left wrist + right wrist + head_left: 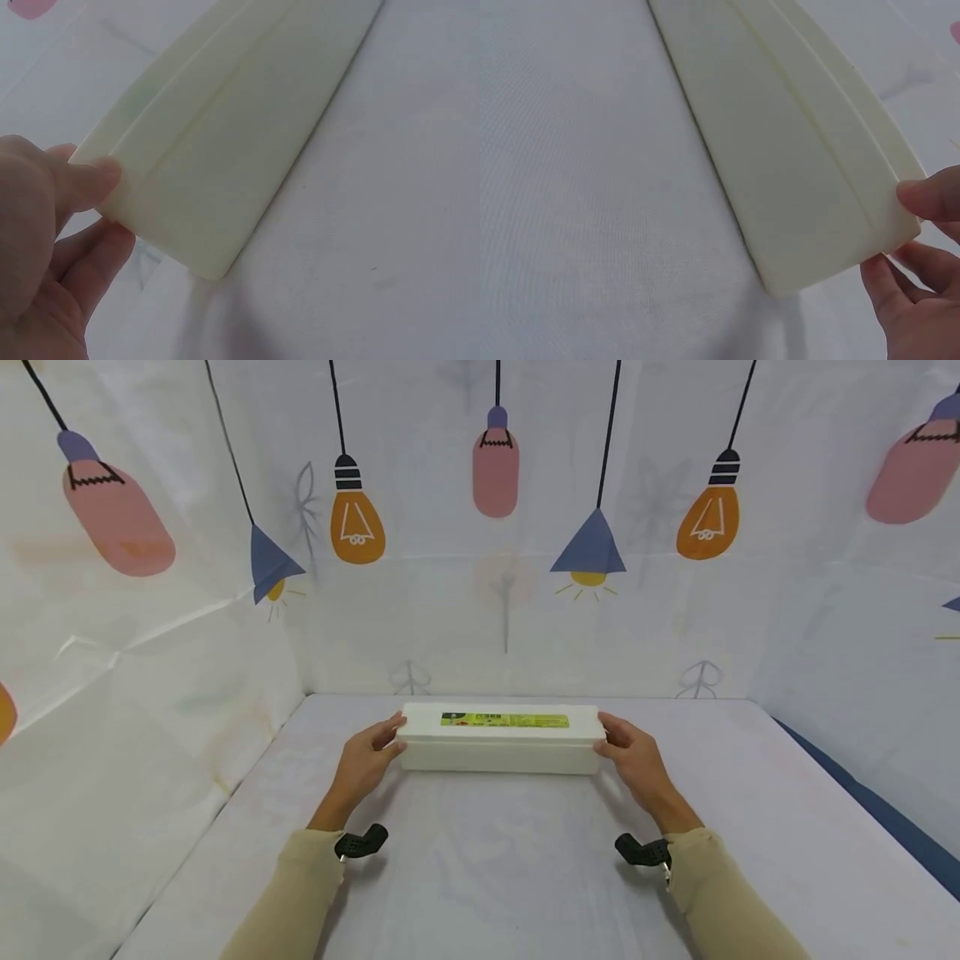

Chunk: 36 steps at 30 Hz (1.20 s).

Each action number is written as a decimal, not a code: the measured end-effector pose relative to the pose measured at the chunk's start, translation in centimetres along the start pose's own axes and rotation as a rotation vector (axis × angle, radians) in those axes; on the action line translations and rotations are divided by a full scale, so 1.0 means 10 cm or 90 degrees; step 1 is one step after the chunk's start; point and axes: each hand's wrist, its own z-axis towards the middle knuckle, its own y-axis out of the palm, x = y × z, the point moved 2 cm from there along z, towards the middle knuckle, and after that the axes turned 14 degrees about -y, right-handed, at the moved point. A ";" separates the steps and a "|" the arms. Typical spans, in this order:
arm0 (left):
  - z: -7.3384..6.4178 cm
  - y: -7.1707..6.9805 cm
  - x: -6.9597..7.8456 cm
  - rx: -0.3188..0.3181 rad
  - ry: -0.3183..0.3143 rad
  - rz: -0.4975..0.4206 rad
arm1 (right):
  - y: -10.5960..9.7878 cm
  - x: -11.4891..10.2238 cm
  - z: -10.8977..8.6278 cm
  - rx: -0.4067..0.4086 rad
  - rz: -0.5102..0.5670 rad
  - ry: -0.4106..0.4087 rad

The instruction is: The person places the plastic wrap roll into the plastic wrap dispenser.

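Note:
A long white lidded box (499, 755) lies level near the back of the table, with a yellow-green label (505, 720) on its top. A seam runs along its front, below the lid. My left hand (365, 762) grips the box's left end; in the left wrist view the thumb (97, 180) is at the front corner and the fingers reach round the end. My right hand (636, 762) holds the right end in the same manner, its thumb (930, 196) by the lid's corner in the right wrist view. The far side of the box is hidden.
A white cloth covers the table (495, 868). White sheets printed with lamps and bulbs hang as a back wall (435, 627) and on both sides. Dark blue material (870, 797) shows past the table's right edge. Black devices (363, 841) are strapped at both wrists.

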 end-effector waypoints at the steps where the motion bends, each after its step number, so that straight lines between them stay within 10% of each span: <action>1: 0.01 0.00 0.01 -0.002 -0.004 0.001 | -0.01 -0.01 0.00 0.002 0.001 -0.003; 14: 0.03 -0.03 0.08 0.010 -0.074 -0.020 | 0.00 -0.01 0.00 0.040 0.017 0.039; 36: 0.00 0.01 0.02 -0.026 -0.082 -0.050 | -0.01 0.07 -0.04 0.017 -0.004 0.036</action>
